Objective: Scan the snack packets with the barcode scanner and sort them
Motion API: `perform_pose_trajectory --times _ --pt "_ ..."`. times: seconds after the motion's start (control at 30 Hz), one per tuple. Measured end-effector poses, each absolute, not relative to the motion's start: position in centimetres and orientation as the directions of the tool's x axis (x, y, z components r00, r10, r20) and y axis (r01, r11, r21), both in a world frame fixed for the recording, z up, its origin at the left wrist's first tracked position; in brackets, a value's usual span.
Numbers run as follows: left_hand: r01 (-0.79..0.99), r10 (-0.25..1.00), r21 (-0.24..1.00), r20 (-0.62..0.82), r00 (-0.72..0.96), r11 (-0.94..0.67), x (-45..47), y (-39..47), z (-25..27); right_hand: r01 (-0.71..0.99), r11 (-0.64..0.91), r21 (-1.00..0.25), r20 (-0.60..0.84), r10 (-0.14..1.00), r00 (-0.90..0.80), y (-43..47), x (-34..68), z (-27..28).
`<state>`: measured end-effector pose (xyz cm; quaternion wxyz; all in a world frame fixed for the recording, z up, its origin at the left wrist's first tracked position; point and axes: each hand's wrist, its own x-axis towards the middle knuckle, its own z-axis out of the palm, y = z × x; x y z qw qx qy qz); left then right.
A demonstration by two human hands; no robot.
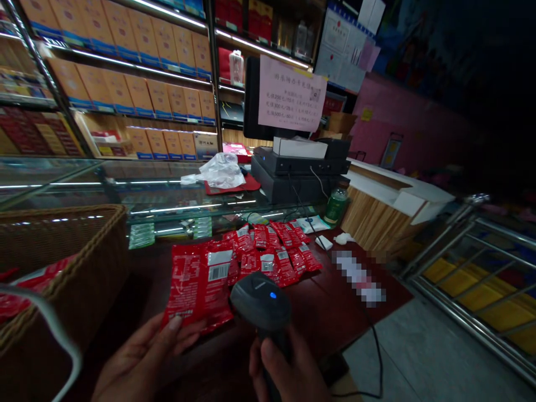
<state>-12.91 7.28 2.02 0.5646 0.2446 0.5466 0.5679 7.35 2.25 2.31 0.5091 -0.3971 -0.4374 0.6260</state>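
Head view. Dark red worktop (335, 312), dimly lit, running away from the viewer to a glass display case (159, 195). Behind the case: shelves (125, 84) of orange boxed goods, lit by strip lights. On the case: crumpled clear plastic bag (220, 170), black till unit (299, 167) with a pink notice (291, 100) hung above it. Green bottle (336, 205) at the worktop's far right corner. Wicker basket (62, 262) at left, red packets inside. Loose heap of small red packets (272, 251) mid-worktop.

Item: red sachet (200, 287), flat, back face to the viewer, white barcode label at its upper right. Long axis near upright, top edge tilted slightly away; it is lifted just above the near worktop. Left hand (144, 357) pinches its lower edge, thumb on the front.

Item: black barcode scanner (260, 304), blue lamp lit, head aimed up and left at the sachet, just beside it. Right hand (285, 368) closed round its handle. Cable (377, 346) trails right.
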Motion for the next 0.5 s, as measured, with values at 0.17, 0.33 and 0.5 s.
perform_pose_trajectory --times 0.17,0.33,0.5 --pt "-0.368 0.919 0.9 -0.329 -0.216 0.235 -12.9 7.31 1.74 -0.331 -0.135 -0.934 -0.084 0.983 -0.165 2.14 7.21 2.8" --pt "-0.367 0.908 0.901 -0.334 -0.252 0.229 -12.89 7.35 1.44 -0.278 -0.128 -0.952 -0.074 0.978 -0.196 2.32 7.29 2.7" --pt "-0.334 0.906 0.91 -0.338 -0.255 0.246 -12.52 7.35 2.15 -0.37 -0.124 -0.921 -0.074 0.987 -0.146 2.26 7.02 2.49"
